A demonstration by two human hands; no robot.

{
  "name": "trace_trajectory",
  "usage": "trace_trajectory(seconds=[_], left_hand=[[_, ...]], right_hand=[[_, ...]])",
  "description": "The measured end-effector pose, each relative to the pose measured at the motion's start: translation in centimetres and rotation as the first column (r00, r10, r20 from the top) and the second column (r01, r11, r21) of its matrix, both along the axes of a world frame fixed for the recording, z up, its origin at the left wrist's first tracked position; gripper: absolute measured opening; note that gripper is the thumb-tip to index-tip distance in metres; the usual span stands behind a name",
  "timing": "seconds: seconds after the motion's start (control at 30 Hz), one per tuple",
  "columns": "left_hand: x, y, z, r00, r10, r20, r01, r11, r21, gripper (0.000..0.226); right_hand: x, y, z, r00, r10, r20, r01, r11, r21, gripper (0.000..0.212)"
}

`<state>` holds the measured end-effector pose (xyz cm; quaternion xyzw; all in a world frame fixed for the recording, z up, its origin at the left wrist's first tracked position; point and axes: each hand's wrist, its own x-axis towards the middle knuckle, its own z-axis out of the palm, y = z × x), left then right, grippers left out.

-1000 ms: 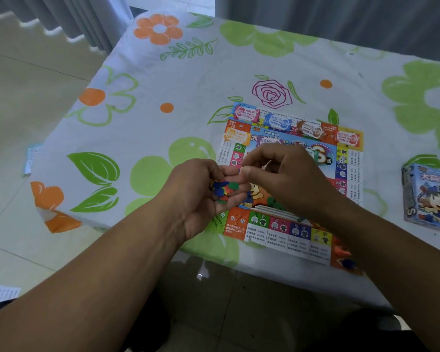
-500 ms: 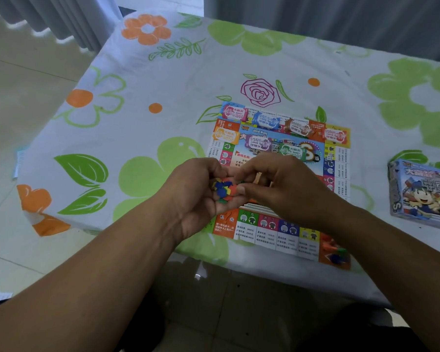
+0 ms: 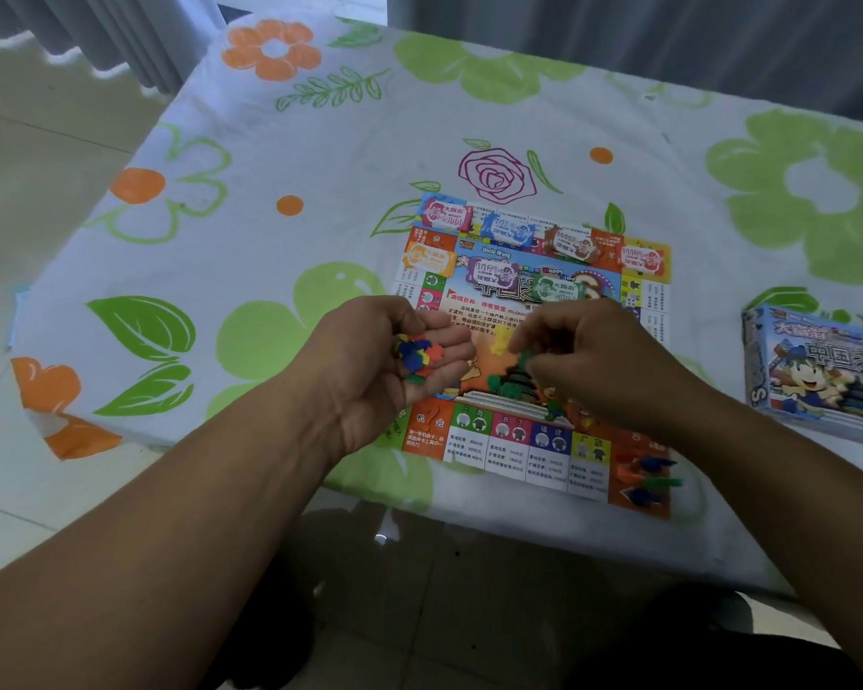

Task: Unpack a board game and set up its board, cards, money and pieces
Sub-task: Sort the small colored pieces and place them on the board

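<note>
On the near right corner of the board [image 3: 469, 440], a few placed pieces [image 3: 648, 483] lie in a cluster. Farther in, over the board's middle, the left hand [image 3: 369, 371] cups a heap of small coloured pieces [image 3: 417, 358], fingers curled up round them. That heap lies just left of the right hand [image 3: 599, 361], whose fingertips are drawn together, pointing leftward. Whether they pinch a green piece cannot be told. Beyond, money notes [image 3: 511, 231] line the far edge.

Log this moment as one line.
left hand: cups coloured pieces | right hand: pinched above game board, contents unclear | play money: on board
</note>
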<state>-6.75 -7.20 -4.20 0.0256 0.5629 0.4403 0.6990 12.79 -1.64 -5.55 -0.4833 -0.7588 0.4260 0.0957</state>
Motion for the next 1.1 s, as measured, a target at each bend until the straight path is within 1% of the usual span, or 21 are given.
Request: trace_trajectory(seconds=[0.07, 0.13, 0.23, 0.37, 0.47, 0.53, 0.63, 0.7, 0.77, 0.87, 0.93, 1.03, 1.1], left_hand=[[0.0, 0.0, 0.0, 1.000, -0.007, -0.004, 0.007, 1.000, 0.000, 0.032], [0.1, -0.1, 0.0, 1.000, -0.014, -0.011, 0.014, 1.000, -0.001, 0.032], [0.2, -0.1, 0.0, 1.000, -0.020, -0.014, 0.020, 1.000, 0.000, 0.030], [0.3, -0.1, 0.1, 0.999, -0.050, 0.006, 0.050, 0.999, -0.002, 0.034], [0.3, -0.1, 0.2, 0.998, -0.064, 0.022, 0.064, 0.998, -0.002, 0.036], [0.3, -0.1, 0.2, 0.997, -0.070, 0.024, 0.070, 0.998, -0.002, 0.037], [0.3, -0.1, 0.1, 0.996, -0.075, 0.041, 0.075, 0.997, 0.002, 0.037], [0.3, -0.2, 0.1, 0.994, -0.092, 0.058, 0.091, 0.996, 0.015, 0.038], [0.3, -0.2, 0.0, 0.991, -0.115, 0.072, 0.114, 0.993, 0.026, 0.039], [0.4, -0.2, -0.1, 0.988, -0.129, 0.082, 0.127, 0.991, 0.034, 0.038], [0.5, -0.2, -0.1, 0.987, -0.142, 0.082, 0.139, 0.990, 0.035, 0.037], [0.4, -0.3, -0.2, 0.986, -0.144, 0.088, 0.142, 0.989, 0.036, 0.037], [0.4, -0.3, -0.2, 0.985, -0.141, 0.102, 0.137, 0.990, 0.042, 0.035]], right_hand=[[0.3, -0.1, -0.6, 0.997, 0.038, 0.067, -0.032, 0.996, -0.080, 0.024], [0.2, -0.5, -1.1, 0.994, 0.060, 0.097, -0.050, 0.994, -0.096, 0.025], [-0.3, -1.0, -1.5, 0.989, 0.074, 0.127, -0.068, 0.997, -0.048, 0.021], [-0.6, -1.3, -1.8, 0.978, 0.116, 0.175, -0.122, 0.992, 0.020, 0.015], [-0.8, -1.2, -1.6, 0.977, 0.101, 0.186, -0.112, 0.993, 0.046, 0.009], [-0.9, -1.1, -1.2, 0.986, 0.062, 0.152, -0.078, 0.992, 0.102, 0.005], [-1.4, -1.4, -0.6, 1.000, 0.019, 0.010, -0.021, 0.976, 0.218, 0.005], [-1.9, -1.7, -0.2, 0.997, 0.042, -0.059, -0.026, 0.970, 0.242, 0.005], [-2.2, -2.0, -0.1, 0.991, 0.088, -0.099, -0.059, 0.963, 0.264, 0.010], [-2.4, -2.1, -0.3, 0.985, 0.152, -0.082, -0.123, 0.951, 0.282, 0.017], [-2.4, -2.0, -0.5, 0.987, 0.151, -0.055, -0.130, 0.951, 0.280, 0.018], [-2.4, -1.9, -0.3, 0.988, 0.145, -0.053, -0.126, 0.957, 0.262, 0.011], [-2.4, -1.7, 0.0, 0.986, 0.147, -0.081, -0.125, 0.965, 0.231, 0.007]])
